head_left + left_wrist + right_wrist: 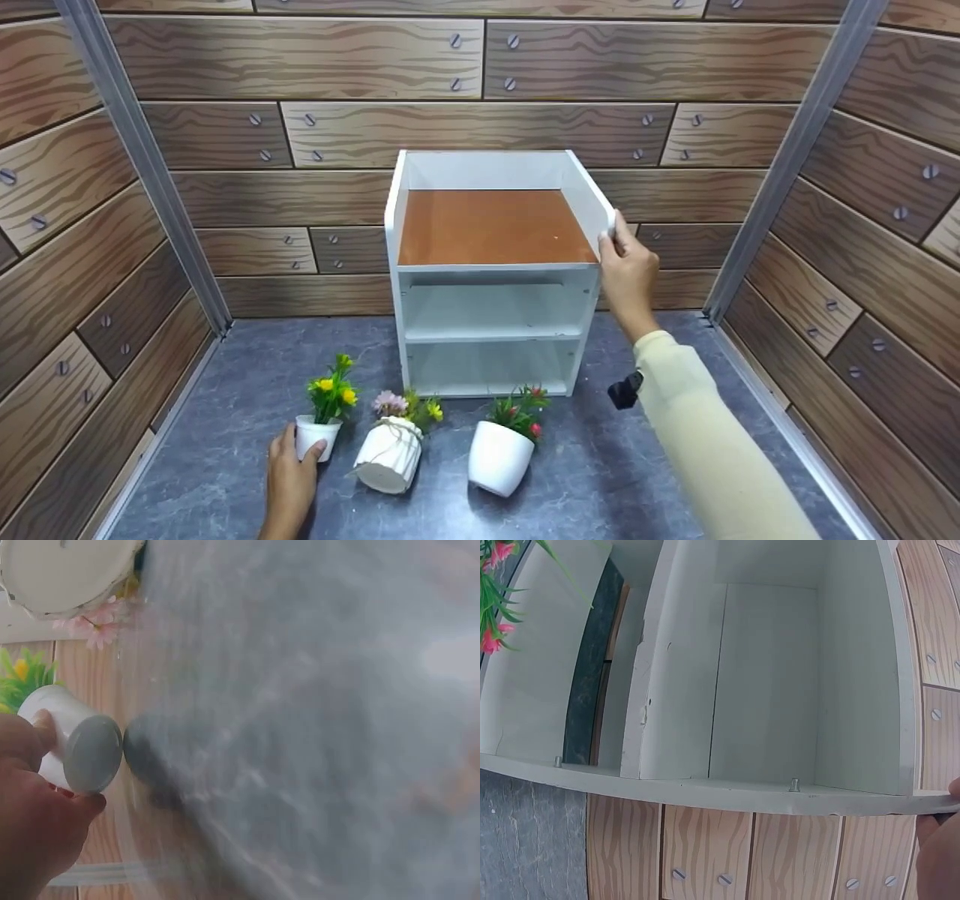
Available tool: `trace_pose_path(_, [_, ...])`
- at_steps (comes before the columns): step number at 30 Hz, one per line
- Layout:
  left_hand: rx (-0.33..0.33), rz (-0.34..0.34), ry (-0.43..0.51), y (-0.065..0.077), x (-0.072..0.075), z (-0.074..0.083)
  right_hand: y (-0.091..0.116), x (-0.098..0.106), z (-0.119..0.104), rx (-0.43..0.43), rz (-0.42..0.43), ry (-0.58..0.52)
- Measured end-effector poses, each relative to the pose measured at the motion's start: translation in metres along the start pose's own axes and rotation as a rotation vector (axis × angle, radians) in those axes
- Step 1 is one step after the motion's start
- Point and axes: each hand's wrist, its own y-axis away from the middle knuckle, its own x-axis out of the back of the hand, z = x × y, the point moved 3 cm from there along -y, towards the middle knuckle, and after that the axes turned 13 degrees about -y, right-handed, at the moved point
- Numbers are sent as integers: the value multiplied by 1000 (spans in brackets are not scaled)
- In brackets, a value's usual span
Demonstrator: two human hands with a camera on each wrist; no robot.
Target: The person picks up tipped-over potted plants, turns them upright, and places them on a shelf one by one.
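My left hand [291,476] holds a small white pot [316,435] of yellow flowers, fingers on one side and thumb on the other. The left wrist view shows the grey underside of this pot [94,754], close over the floor's surface. My right hand [631,274] grips the front edge of the right side panel of a white shelf unit [491,266], near its top. That unit has a brown top board [491,225] and two open compartments below. In the right wrist view only part of the right hand [939,859] shows, at the panel's edge.
A white ribbed pot [390,457] with pink and yellow flowers and a smooth white pot [501,457] with red flowers stand on the grey marbled floor [585,480] before the shelf. Wood-patterned walls [480,135] enclose three sides, with grey metal posts [142,165] at the corners.
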Motion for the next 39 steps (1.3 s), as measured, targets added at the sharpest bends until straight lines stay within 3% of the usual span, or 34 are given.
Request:
trace_pose_path(10, [11, -126, -28, 1, 4, -2, 0, 2, -3, -3, -4, 21])
trace_pose_path(17, [-3, -152, 88, -2, 3, -4, -2, 2, -3, 7, -1, 28])
trace_pose_path(24, [73, -225, 189, -7, -3, -6, 0, 1, -3, -11, -27, 14])
trace_pose_path(39, [87, -218, 363, -8, -14, -10, -1, 1, -1, 9, -16, 17])
